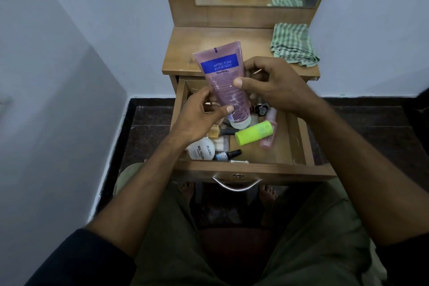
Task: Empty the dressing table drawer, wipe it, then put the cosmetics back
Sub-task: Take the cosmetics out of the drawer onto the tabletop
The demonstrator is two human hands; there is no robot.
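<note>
Mauve plastic tube (226, 83), cap downward, is held at frame centre above the open drawer (299, 137). The right hand (276, 86) is closed on its upper half, thumb pressed to the printed face; the left hand (197, 118) is pinched on the lower edge near the white cap. Both hands are thus occupied by the one tube.

Below the hands, the drawer is seen to hold the remaining cosmetics: a lime-green stick (253, 133), a pink bottle (270, 132), a white nail-polish-remover tub (201, 149), and several small nail polish bottles (228, 155). A green checked cloth (293, 45) is lying at the upper right of the frame on the dresser top (185, 53).

Judged stage: emptying, early. For a clean step, the tube is best passed to one hand and laid flat on the bare left part of the dresser top, well apart from the cloth, so the other hand is freed for the next item.
</note>
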